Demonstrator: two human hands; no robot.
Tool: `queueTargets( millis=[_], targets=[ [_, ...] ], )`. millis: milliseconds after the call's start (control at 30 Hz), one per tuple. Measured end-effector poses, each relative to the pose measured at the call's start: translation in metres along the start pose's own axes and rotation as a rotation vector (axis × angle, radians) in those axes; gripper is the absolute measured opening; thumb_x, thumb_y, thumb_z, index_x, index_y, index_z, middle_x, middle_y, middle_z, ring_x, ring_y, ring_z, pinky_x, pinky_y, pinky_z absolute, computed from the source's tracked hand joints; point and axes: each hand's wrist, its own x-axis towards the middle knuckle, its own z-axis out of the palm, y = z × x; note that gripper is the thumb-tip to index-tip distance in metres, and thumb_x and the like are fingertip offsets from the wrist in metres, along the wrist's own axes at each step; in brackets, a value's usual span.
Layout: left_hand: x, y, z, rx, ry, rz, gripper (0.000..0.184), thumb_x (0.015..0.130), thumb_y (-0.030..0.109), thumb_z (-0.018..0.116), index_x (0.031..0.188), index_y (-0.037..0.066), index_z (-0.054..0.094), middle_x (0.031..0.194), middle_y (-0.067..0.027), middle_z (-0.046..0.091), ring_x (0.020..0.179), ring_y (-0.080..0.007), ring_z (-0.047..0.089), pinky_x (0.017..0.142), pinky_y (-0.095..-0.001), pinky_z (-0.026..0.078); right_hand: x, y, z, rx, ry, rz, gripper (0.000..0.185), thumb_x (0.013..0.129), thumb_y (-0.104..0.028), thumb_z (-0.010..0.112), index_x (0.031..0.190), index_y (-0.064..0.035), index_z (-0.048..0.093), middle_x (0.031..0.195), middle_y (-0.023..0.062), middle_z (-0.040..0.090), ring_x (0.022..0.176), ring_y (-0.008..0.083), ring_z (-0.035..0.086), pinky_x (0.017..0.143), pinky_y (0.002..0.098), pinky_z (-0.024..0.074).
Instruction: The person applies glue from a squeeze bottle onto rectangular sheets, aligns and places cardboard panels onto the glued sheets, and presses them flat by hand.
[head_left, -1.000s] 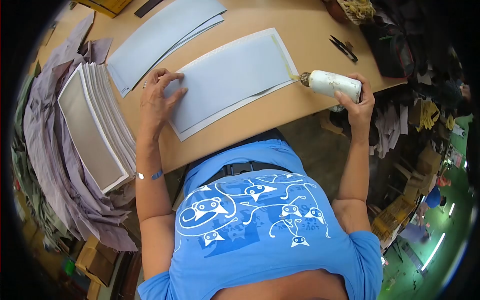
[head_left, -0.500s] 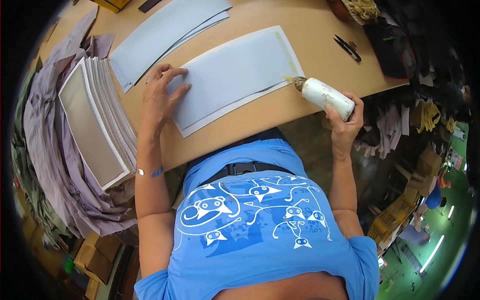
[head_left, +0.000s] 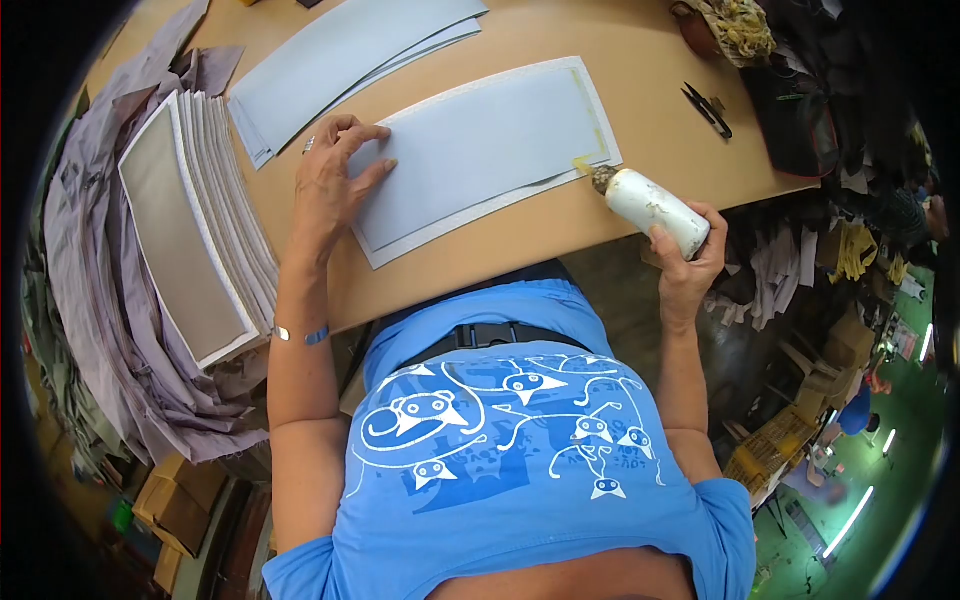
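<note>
A pale blue-grey panel (head_left: 480, 150) with a white textured border lies on the tan table. My left hand (head_left: 340, 185) rests at its left end, thumb and fingers apart, the fingertips on the surface. My right hand (head_left: 690, 250) is wrapped round a stained white bottle (head_left: 655, 208), tilted with its crusted brown nozzle at the panel's lower right corner. A yellowish strip (head_left: 590, 110) runs along the panel's right edge up from the nozzle.
More pale sheets (head_left: 350, 60) lie behind the panel. At the left stand a stack of bordered panels (head_left: 185, 230) and heaped mauve cloth (head_left: 100, 270). Black snips (head_left: 708, 110) and a dark pouch (head_left: 795, 125) lie at the right. A person is far off at the lower right.
My right hand has brought the bottle leftward and down, its nozzle now at the panel's lower right corner. My left hand stays at the panel's left end. The view has shifted slightly.
</note>
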Motion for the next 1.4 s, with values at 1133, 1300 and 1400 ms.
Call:
queueTargets(
  millis=[1133, 1300, 1400],
  targets=[
    [-0.001, -0.005, 0.004, 0.029, 0.052, 0.055, 0.028, 0.073, 0.023, 0.071, 0.099, 0.016, 0.066, 0.101, -0.007, 0.056, 0.091, -0.0239, 0.056, 0.079, -0.0347, 0.046, -0.033, -0.011, 0.065, 0.033, -0.349, -0.198, 0.05, 0.065, -0.001, 0.075, 0.108, -0.0051, 0.049, 0.098, 0.0136, 0.062, 0.089, 0.0197, 0.062, 0.077, 0.0305, 0.0505],
    [-0.001, -0.005, 0.004, 0.024, 0.041, 0.029, 0.031, 0.072, 0.023, 0.072, 0.101, 0.015, 0.065, 0.101, -0.0058, 0.055, 0.093, -0.023, 0.055, 0.081, -0.0338, 0.045, -0.033, -0.014, 0.08, 0.022, -0.437, -0.242, 0.051, 0.064, -0.001, 0.075, 0.108, -0.0056, 0.049, 0.098, 0.0139, 0.062, 0.089, 0.0209, 0.062, 0.077, 0.0314, 0.0511],
    [-0.002, -0.005, 0.004, 0.021, 0.039, 0.03, 0.033, 0.071, 0.022, 0.073, 0.103, 0.015, 0.065, 0.101, -0.0047, 0.055, 0.092, -0.0221, 0.055, 0.081, -0.0333, 0.045, -0.033, -0.013, 0.088, 0.037, -0.485, -0.278, 0.052, 0.063, -0.001, 0.076, 0.108, -0.0055, 0.05, 0.099, 0.0145, 0.062, 0.089, 0.0225, 0.062, 0.077, 0.0317, 0.0509]
  ],
)
